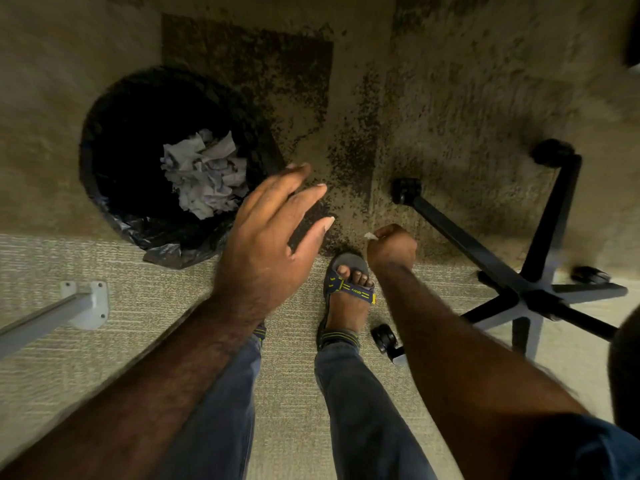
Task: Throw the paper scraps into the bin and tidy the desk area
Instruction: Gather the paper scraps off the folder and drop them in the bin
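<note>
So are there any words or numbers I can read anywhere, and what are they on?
Sandal strap: small yellow lettering, upside down from this view; it looks like "sparx", but I am not sure.
Crumpled paper in the bin: bluish marks, too blurred to read.
Nothing else shows any text.

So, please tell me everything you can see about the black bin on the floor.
The bin is round, black and open-topped, seen from above, standing upright on the carpet at the left. A dark plastic liner spills over its near rim. Inside lies a heap of crumpled white paper scraps with bluish marks. The open left hand hovers by its right rim; whether it touches the bin is unclear.
</note>
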The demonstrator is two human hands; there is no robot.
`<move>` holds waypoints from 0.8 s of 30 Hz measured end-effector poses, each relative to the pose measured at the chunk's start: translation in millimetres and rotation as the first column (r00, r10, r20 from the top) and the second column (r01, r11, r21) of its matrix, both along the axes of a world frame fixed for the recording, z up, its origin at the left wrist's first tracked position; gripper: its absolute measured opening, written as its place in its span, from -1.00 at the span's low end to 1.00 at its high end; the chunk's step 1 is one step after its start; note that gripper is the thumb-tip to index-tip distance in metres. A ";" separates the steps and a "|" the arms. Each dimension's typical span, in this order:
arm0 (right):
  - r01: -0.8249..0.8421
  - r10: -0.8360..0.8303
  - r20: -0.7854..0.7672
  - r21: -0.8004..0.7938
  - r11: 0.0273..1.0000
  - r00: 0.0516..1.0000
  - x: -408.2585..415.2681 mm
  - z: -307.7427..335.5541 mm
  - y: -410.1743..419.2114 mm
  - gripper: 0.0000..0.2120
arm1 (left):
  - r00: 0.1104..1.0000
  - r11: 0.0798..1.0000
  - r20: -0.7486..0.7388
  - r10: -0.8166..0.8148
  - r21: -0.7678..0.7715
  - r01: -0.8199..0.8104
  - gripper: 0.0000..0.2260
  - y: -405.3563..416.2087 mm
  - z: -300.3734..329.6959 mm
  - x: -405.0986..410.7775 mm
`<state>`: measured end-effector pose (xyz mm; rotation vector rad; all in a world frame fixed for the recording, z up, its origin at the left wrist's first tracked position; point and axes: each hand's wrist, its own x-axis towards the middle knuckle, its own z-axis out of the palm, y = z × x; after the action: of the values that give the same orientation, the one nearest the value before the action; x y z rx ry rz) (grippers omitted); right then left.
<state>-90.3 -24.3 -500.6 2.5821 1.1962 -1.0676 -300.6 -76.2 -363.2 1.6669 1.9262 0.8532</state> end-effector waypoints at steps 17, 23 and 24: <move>-0.027 0.033 -0.069 0.086 0.996 0.997 -72.2 158.4 28.3 -0.81 | 0.999 0.997 -0.036 0.026 0.072 -0.023 -0.68 17.1 114.2 -52.9; -0.037 0.052 -0.099 0.149 0.988 0.994 -106.0 196.9 30.8 -0.92 | 0.995 0.996 -0.065 0.075 0.060 -0.071 -0.68 2.9 135.2 -78.6; -0.040 0.058 -0.109 0.161 0.986 0.992 -112.4 201.9 30.6 -0.91 | 0.994 0.995 -0.070 0.082 0.060 -0.078 -0.68 0.7 137.8 -83.0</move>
<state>-202.8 6.2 -298.7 2.6222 1.4191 -1.1688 -383.5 -75.5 -225.5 1.6847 2.0474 0.8974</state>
